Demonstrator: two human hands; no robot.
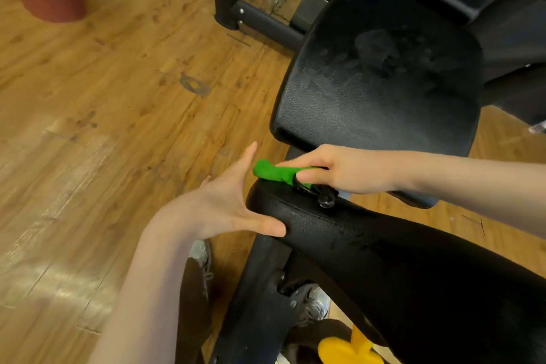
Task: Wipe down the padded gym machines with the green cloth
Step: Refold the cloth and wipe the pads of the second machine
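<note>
Head view, right hand: your right hand (334, 168) is clamped around the bunched green cloth (273, 172), pressing it on the top edge of the near pad (369, 245).
Head view, left hand: your left hand (233, 204) is spread, fingers straight, thumb braced against the pad's end.
Risk: the small wad could catch on the black knob (325, 198) just under your fingers, or skip the stitched seam.
Textures: pebbled black vinyl, rounded edges; the seat pad (384, 77) beyond shows dull smears; soft fuzzy cloth; glossy wooden floor (118, 127).

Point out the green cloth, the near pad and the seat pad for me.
green cloth (273, 172): head view, bunched end left of the right hand.
near pad (339, 233): head view, upper face.
seat pad (384, 74): head view, middle of top.
</note>
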